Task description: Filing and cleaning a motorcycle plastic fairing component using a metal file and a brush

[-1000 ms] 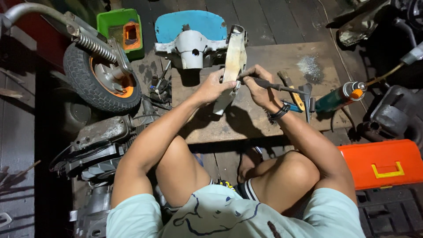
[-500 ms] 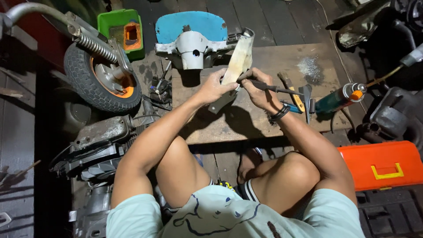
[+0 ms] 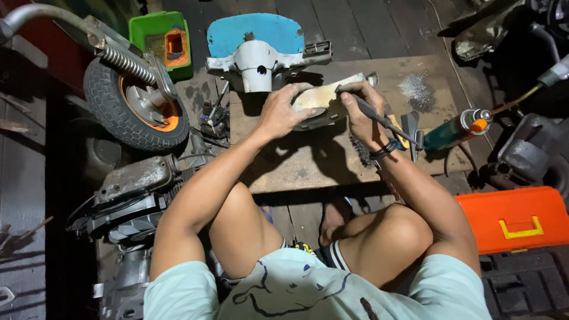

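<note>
My left hand [image 3: 281, 109] grips a long cream-coloured panel [image 3: 329, 95] that lies almost flat across the wooden board [image 3: 308, 160]. My right hand [image 3: 358, 112] is closed on a dark-handled tool [image 3: 379, 118] whose tip rests against the panel's upper edge. A watch sits on my right wrist. Both hands are close together over the board's far half, just in front of a blue and white scooter headset cover [image 3: 258, 44].
A small wheel with an orange rim [image 3: 133, 109] on a fork stands at the left, a green bin [image 3: 163, 38] behind it. An engine block [image 3: 133, 195] lies at lower left. A torch canister [image 3: 456, 127] and an orange toolbox [image 3: 512, 219] sit at right.
The panel has swung from upright and pointing away to lying nearly flat and sideways across the board. Both hands have moved with it, closer to the headset cover.
</note>
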